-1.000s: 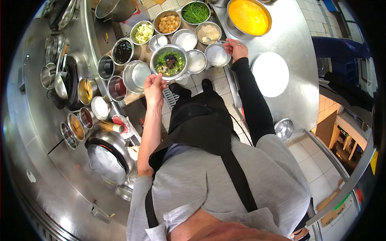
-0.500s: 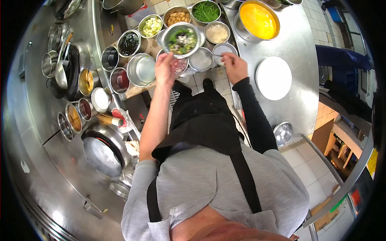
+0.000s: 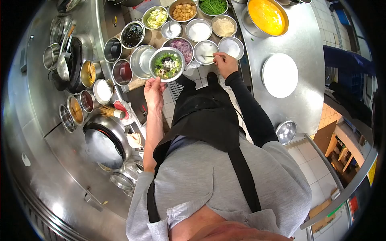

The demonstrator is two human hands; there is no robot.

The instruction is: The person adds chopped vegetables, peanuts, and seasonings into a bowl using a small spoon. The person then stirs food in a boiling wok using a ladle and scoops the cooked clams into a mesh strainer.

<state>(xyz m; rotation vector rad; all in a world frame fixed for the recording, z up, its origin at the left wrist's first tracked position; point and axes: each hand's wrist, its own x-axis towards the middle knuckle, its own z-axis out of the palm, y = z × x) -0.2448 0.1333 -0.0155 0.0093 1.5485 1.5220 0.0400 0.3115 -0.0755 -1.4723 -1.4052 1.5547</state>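
Note:
My left hand (image 3: 154,93) grips the near rim of a metal bowl (image 3: 152,63) that holds chopped greens, something dark and white powder. It is held up in front of the other bowls, near one of clear liquid (image 3: 141,60). With its fingers pinched, my right hand (image 3: 225,63) holds a small spoon (image 3: 208,56). The spoon's end is in a bowl of white powder (image 3: 206,48). Right beside that stand another bowl of white powder (image 3: 230,48) and a bowl of sliced purple onion (image 3: 181,47).
Farther back are bowls of green strips (image 3: 213,6), browned chunks (image 3: 184,11) and beige powder (image 3: 224,26). White plates (image 3: 280,75) and a pot of yellow liquid (image 3: 267,17) stand on the right counter. A steaming wok (image 3: 105,146) is at the left.
The bowl in my left hand has come nearer and to the left, uncovering the onion and other bowls. My right hand has shifted slightly left, bringing the spoon into the neighbouring white powder bowl.

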